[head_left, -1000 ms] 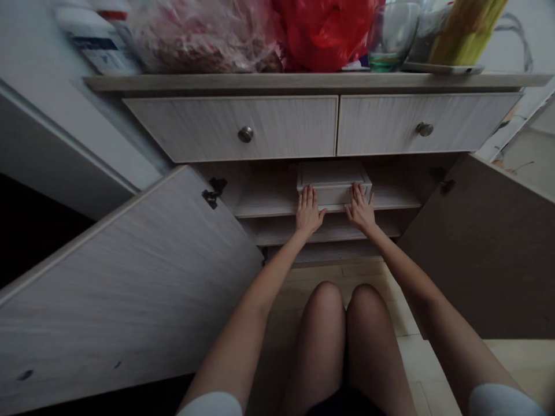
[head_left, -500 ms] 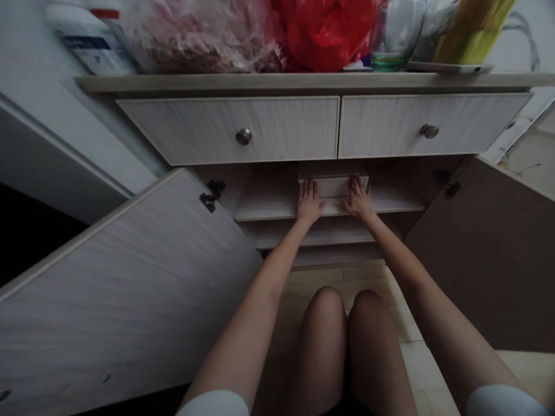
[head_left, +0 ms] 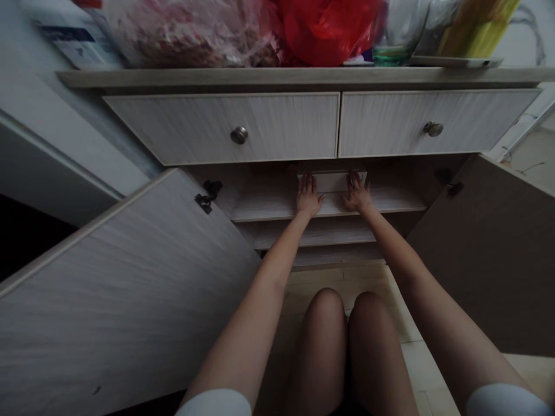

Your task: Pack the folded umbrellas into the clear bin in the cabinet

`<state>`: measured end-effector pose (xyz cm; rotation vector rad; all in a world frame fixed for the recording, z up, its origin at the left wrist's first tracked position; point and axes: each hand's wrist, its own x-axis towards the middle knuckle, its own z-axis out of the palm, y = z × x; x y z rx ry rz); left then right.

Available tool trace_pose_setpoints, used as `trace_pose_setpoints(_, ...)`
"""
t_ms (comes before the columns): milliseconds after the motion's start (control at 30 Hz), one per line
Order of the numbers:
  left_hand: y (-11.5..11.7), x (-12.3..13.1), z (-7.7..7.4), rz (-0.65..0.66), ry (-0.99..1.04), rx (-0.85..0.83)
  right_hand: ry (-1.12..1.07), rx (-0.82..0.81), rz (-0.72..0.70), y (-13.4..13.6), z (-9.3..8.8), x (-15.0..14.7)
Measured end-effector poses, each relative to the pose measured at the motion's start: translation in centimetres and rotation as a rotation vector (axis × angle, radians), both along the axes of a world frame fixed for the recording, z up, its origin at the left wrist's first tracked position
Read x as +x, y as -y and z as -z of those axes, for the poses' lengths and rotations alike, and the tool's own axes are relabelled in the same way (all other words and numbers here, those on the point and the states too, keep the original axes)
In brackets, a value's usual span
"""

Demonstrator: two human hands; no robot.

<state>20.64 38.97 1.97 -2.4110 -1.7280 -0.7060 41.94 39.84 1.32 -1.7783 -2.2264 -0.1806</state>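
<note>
Left hand: the left hand (head_left: 308, 196) is laid flat, fingers stretched forward, against the near left end of a pale box (head_left: 333, 181); nothing is clasped, the palm being pressed on the shelf edge and the box front.
Right hand: the right hand (head_left: 358, 195) is spread in the same way against the near right end of the box, fingers extended and not curled round anything.
Pale box: it is set on the upper shelf (head_left: 269, 205) inside the open cupboard, far back under the drawers, between the two hands; only its front face and top edge are seen, and what is in it cannot be told.
Cupboard interior: a lower shelf (head_left: 316, 231) is seen beneath the upper one; nothing on it can be made out in the dim light.
Doors: the left door (head_left: 121, 289) and the right door (head_left: 489, 248) are swung wide open to either side.
Drawers: the left drawer (head_left: 221, 128) and the right drawer (head_left: 433, 122), each with a round knob, are shut above the opening.
Cupboard top: a pinkish clear plastic bag (head_left: 191, 32), a red bag (head_left: 325, 29), a glass (head_left: 396, 34) with a greenish base, and a yellow packet (head_left: 477, 26) are crowded along the top.
Person: bare knees (head_left: 342, 323) are seen over a tiled floor (head_left: 425, 358).
</note>
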Motion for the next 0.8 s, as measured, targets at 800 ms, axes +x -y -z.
trace_pose_setpoints(800, 12.6, -6.9, -0.2, 0.061, 0.436, 0.393, -0.824, 0.465, -0.105, 18.8, -1.9, 6.0)
